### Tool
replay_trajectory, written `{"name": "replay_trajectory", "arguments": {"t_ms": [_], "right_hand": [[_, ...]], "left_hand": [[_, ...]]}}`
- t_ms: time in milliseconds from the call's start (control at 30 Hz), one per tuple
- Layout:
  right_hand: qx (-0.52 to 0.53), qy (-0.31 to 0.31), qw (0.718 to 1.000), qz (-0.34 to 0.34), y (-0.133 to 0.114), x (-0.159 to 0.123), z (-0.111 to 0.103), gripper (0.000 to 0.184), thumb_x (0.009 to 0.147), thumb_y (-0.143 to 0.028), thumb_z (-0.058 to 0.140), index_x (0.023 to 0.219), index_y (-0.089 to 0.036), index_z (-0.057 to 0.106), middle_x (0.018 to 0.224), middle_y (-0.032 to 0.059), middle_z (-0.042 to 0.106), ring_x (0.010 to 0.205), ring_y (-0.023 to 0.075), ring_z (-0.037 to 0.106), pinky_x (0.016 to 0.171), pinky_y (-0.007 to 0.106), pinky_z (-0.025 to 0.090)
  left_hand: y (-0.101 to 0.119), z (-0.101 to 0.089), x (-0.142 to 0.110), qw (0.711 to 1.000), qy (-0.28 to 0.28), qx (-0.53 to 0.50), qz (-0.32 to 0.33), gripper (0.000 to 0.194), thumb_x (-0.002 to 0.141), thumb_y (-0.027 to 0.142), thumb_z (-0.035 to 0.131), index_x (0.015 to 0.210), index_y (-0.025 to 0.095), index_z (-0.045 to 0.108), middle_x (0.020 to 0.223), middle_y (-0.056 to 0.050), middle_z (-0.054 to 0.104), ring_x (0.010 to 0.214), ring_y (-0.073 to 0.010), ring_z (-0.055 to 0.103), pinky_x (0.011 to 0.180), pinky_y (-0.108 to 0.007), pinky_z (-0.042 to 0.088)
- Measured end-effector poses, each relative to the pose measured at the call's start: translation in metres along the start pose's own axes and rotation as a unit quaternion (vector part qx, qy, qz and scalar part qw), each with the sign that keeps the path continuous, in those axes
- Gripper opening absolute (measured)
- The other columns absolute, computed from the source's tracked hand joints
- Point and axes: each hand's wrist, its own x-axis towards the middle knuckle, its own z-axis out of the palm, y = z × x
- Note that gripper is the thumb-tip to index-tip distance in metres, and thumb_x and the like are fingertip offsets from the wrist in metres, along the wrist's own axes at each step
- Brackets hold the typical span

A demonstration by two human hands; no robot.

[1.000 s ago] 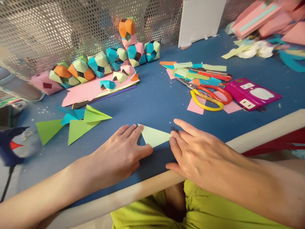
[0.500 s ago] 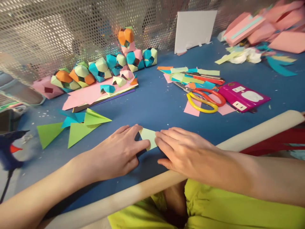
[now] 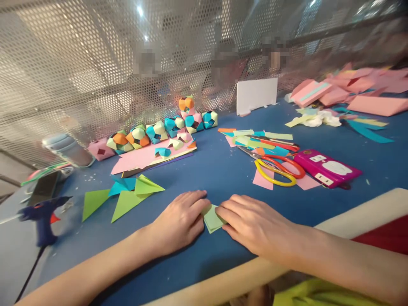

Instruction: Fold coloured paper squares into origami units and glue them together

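Cloth (image 3: pixel 318 293), lime green, nearest of all, low on the right. Just past it, the pale rim (image 3: pixel 242 276) of the blue table (image 3: pixel 165 272). On that blue, right between the left hand (image 3: pixel 181 219) and the right hand (image 3: pixel 251 223), a small pale green paper (image 3: pixel 212 220), folded, with more than one layer at the near corner. On the left: fingers bent, grasping that side of the paper, tips partly hidden. On the right: fingertips on top, thumb close to the near corner, grasping too.

Step in hand, by the look of it: pressing a fold flat and lining up edges (fiddly with such a little piece). Needed for the next move, most likely: one side pinned still and a firm finger rub along the crease, without slipping.

Farther left, a dark blue glue gun (image 3: pixel 44 223), then bright green triangles (image 3: pixel 127 207) with some blue paper (image 3: pixel 121 186). To the right, scissors (image 3: pixel 256 157) beside a purple box (image 3: pixel 321 165), both near messy paper strips (image 3: pixel 248 138). Behind on the left, flat pink sheets (image 3: pixel 137 159), a row of paper balls (image 3: pixel 156 132) and a cup (image 3: pixel 68 148). Way back, a white board (image 3: pixel 256 97) standing up, a heap of pink paper (image 3: pixel 360 87), and a metal wall (image 3: pixel 111 85) full of holes.
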Motion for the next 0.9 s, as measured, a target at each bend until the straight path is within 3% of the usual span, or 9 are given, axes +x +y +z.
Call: {"name": "replay_trajectory", "arguments": {"t_ms": [133, 267, 433, 500, 600, 700, 767, 833, 900], "right_hand": [[0.103, -0.011, 0.993, 0.056, 0.008, 0.007, -0.003, 0.007, 0.085, -0.013, 0.058, 0.088, -0.016, 0.065, 0.084, 0.0046, 0.066, 0.082, 0.0178, 0.061, 0.072, 0.029, 0.048], [0.218, -0.014, 0.968, 0.123, 0.012, 0.016, -0.008, 0.009, 0.084, -0.013, 0.061, 0.089, -0.017, 0.068, 0.085, 0.002, 0.069, 0.083, 0.0146, 0.064, 0.073, 0.025, 0.05], [0.295, 0.037, 0.941, 0.16, 0.012, 0.025, -0.008, 0.019, 0.087, -0.011, 0.052, 0.078, -0.017, 0.067, 0.08, 0.0025, 0.07, 0.077, 0.0136, 0.065, 0.071, 0.024, 0.051], [0.327, 0.063, 0.922, 0.199, 0.012, 0.028, -0.008, 0.013, 0.087, -0.02, 0.054, 0.089, -0.016, 0.067, 0.091, 0.0052, 0.071, 0.083, 0.0157, 0.066, 0.073, 0.026, 0.053], [0.387, 0.061, 0.876, 0.281, 0.011, 0.033, -0.006, 0.037, 0.085, -0.034, 0.057, 0.117, -0.015, 0.055, 0.107, 0.0108, 0.068, 0.085, 0.0176, 0.068, 0.071, 0.029, 0.056], [0.444, 0.052, 0.831, 0.329, 0.01, 0.037, -0.001, 0.053, 0.079, -0.021, 0.058, 0.129, -0.013, 0.042, 0.126, 0.0171, 0.059, 0.086, 0.0162, 0.068, 0.07, 0.027, 0.056], [0.488, 0.064, 0.802, 0.339, 0.01, 0.038, 0.002, 0.063, 0.074, -0.011, 0.055, 0.134, -0.014, 0.035, 0.136, 0.0197, 0.05, 0.091, 0.0155, 0.068, 0.067, 0.024, 0.056], [0.537, 0.078, 0.771, 0.333, 0.012, 0.038, 0.005, 0.065, 0.074, -0.009, 0.051, 0.136, -0.015, 0.03, 0.134, 0.019, 0.052, 0.09, 0.0149, 0.068, 0.064, 0.023, 0.055], [0.571, 0.079, 0.753, 0.316, 0.015, 0.036, 0.005, 0.054, 0.079, -0.012, 0.05, 0.131, -0.015, 0.036, 0.122, 0.0148, 0.061, 0.088, 0.0147, 0.068, 0.066, 0.024, 0.055]], "left_hand": [[0.002, 0.0, 0.001, 1.0, 0.008, -0.028, -0.008, 0.024, 0.087, 0.012, 0.044, 0.103, 0.014, 0.063, 0.111, -0.015, 0.068, 0.106, -0.0239, 0.064, 0.09, -0.04, 0.054], [0.004, -0.001, 0.003, 0.998, 0.03, -0.041, -0.044, 0.02, 0.088, 0.013, 0.046, 0.094, 0.016, 0.065, 0.094, -0.01, 0.071, 0.09, -0.02, 0.068, 0.081, -0.034, 0.055], [0.006, 0.0, 0.004, 0.991, 0.071, -0.088, -0.067, 0.018, 0.087, 0.012, 0.047, 0.082, 0.016, 0.064, 0.077, -0.006, 0.067, 0.073, -0.0157, 0.063, 0.068, -0.027, 0.052], [0.008, -0.001, 0.004, 0.982, 0.108, -0.123, -0.098, 0.019, 0.086, 0.011, 0.046, 0.078, 0.016, 0.062, 0.075, -0.004, 0.065, 0.066, -0.0134, 0.06, 0.062, -0.024, 0.05], [0.012, -0.006, 0.005, 0.959, 0.156, -0.175, -0.159, 0.016, 0.083, 0.013, 0.047, 0.074, 0.017, 0.059, 0.072, -0.002, 0.062, 0.061, -0.0113, 0.056, 0.057, -0.022, 0.046], [0.014, -0.01, 0.007, 0.92, 0.16, -0.264, -0.243, 0.015, 0.082, 0.019, 0.05, 0.07, 0.017, 0.058, 0.068, -0.001, 0.061, 0.061, -0.0121, 0.057, 0.056, -0.023, 0.045], [0.013, -0.009, 0.008, 0.875, 0.144, -0.346, -0.307, 0.016, 0.082, 0.024, 0.052, 0.068, 0.017, 0.056, 0.062, 0.0, 0.061, 0.059, -0.013, 0.059, 0.058, -0.024, 0.046], [0.013, -0.007, 0.009, 0.819, 0.137, -0.432, -0.351, 0.017, 0.081, 0.027, 0.055, 0.067, 0.017, 0.054, 0.059, 0.002, 0.06, 0.058, -0.0136, 0.062, 0.061, -0.025, 0.049], [0.011, -0.004, 0.01, 0.759, 0.137, -0.516, -0.374, 0.018, 0.08, 0.029, 0.059, 0.067, 0.017, 0.053, 0.062, 0.003, 0.06, 0.057, -0.0134, 0.064, 0.062, -0.026, 0.051]]}}
